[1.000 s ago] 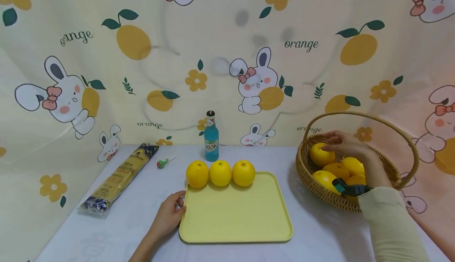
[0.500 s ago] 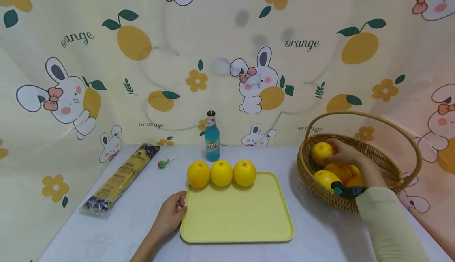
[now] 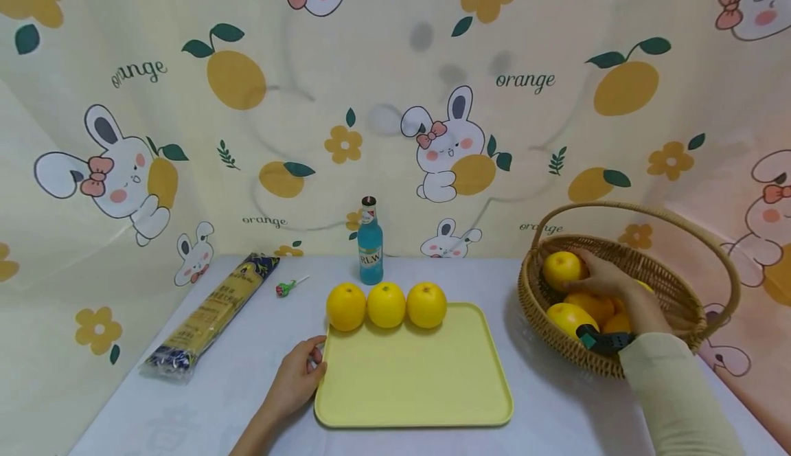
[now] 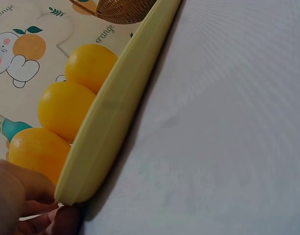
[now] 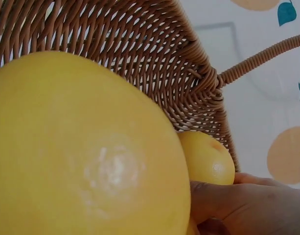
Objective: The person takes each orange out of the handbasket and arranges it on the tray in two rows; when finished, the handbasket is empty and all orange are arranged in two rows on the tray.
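Against a rabbit-print backdrop (image 3: pixel 395 99), a white table (image 3: pixel 247 373) holds a yellow tray (image 3: pixel 414 373) with three oranges (image 3: pixel 386 305) lined up; the right hand (image 3: pixel 602 277) curls around a fourth orange (image 3: pixel 561 268) among several left in the wicker basket (image 3: pixel 618 367), the left hand (image 3: pixel 296 380) pinching the tray's corner

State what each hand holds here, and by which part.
The right hand grips an orange in the wicker basket by its right side. The left hand holds the yellow tray at its left edge.
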Available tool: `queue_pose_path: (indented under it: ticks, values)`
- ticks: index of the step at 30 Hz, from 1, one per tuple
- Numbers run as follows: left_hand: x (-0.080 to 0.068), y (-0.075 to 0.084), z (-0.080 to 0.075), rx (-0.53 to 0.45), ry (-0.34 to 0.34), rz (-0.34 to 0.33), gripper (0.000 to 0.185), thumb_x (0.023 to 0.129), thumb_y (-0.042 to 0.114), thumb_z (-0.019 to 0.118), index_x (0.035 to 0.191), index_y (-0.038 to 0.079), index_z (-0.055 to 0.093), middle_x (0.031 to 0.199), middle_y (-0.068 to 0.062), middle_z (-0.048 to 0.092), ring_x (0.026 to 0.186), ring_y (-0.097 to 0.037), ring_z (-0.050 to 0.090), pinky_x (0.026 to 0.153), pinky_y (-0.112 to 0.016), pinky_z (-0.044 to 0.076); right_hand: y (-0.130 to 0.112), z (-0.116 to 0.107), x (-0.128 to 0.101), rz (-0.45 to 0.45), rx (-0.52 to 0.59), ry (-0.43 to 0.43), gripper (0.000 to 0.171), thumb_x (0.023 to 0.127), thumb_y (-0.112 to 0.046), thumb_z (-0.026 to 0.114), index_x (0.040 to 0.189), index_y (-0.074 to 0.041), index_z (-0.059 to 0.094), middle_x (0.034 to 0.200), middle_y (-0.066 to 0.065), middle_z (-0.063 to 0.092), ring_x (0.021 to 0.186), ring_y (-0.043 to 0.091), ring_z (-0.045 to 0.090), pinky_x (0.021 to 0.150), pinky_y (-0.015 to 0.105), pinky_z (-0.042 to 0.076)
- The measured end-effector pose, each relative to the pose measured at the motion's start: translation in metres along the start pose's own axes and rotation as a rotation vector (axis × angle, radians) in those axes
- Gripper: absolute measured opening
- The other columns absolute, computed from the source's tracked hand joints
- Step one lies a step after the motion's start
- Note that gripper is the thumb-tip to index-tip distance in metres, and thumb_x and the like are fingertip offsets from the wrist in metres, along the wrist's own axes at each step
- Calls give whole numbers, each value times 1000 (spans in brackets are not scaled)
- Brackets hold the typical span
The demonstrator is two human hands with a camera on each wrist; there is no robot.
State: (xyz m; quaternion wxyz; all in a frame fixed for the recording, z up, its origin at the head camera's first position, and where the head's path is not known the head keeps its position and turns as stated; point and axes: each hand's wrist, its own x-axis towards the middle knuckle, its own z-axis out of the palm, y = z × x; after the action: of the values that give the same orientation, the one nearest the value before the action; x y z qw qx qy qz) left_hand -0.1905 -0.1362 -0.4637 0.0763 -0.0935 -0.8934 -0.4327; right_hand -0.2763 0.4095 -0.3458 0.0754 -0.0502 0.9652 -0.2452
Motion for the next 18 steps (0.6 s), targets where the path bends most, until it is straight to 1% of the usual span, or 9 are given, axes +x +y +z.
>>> queue_pose_path:
  ticks: [3,6,9,12,15,18]
  values:
    - [0,0,0,7,4,5,42,72,0,59,113,1,51,77,0,48,57,-4,39,50,-19,34,-1,0,0,-23,-26,41,91,73,-42,62,135,1,11,128,32,25,109,47,30,85,58,25]
    - [1,0,-1,19,9,12,41,72,0,59,113,2,51,77,0,48,57,-5,39,50,-19,34,-2,-3,0,-39,-49,92,90,71,-44,63,134,1,15,125,30,30,106,44,35,82,55,30]
    - [1,-1,0,22,8,11,41,72,0,59,113,2,51,77,1,48,57,-5,39,50,-19,34,-6,-7,-2,-33,-58,135,90,70,-48,63,133,0,21,121,27,37,99,39,42,75,48,38]
    - [1,-2,1,23,5,9,41,72,1,59,113,1,52,76,1,48,56,-5,39,50,-19,34,-10,-11,-4,-20,-47,169,87,69,-52,61,131,0,28,116,25,42,94,35,45,70,42,42]
    - [1,-3,2,23,8,6,41,72,1,59,113,1,52,76,2,47,56,-5,39,50,-19,34,-14,-14,-6,7,22,176,85,71,-54,57,131,-2,29,115,23,42,95,34,43,69,40,40]
    - [1,-3,1,28,11,4,41,72,1,59,112,2,52,76,2,47,57,-5,39,50,-19,34,-17,-17,-7,16,140,165,82,75,-52,54,132,-2,24,117,23,38,95,34,39,68,39,39]
